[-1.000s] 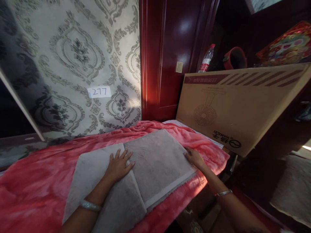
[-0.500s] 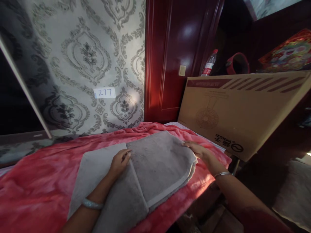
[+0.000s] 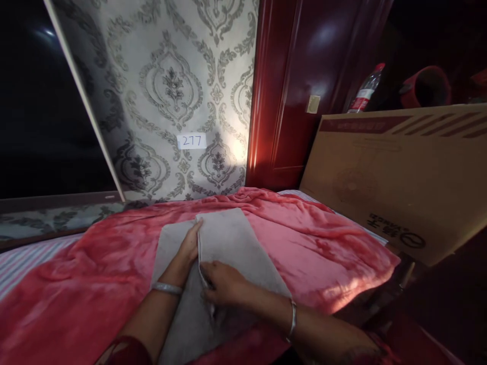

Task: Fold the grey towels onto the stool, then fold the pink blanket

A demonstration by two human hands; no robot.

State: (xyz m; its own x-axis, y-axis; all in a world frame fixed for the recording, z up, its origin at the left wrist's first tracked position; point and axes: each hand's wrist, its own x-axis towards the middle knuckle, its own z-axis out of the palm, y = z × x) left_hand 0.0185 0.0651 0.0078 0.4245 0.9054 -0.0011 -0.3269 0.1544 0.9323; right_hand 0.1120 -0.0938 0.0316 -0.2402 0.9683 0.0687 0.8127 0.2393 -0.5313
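Two hands (image 3: 190, 246) (image 3: 226, 285) on cloth (image 3: 234, 241), bottle (image 3: 364, 94) by carton (image 3: 411, 177)

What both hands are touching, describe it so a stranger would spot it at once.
Find the patterned wall, then the pinkish-red blanket spread in front of it. On it, at the left hand and right hand, lies the folded gray cloth. Its plain gray sets it apart from the pinkish-red blanket around it and the striped sheet farther left.

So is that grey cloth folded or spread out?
Folded: the grey cloth shows stacked layers beside the left hand and right hand.
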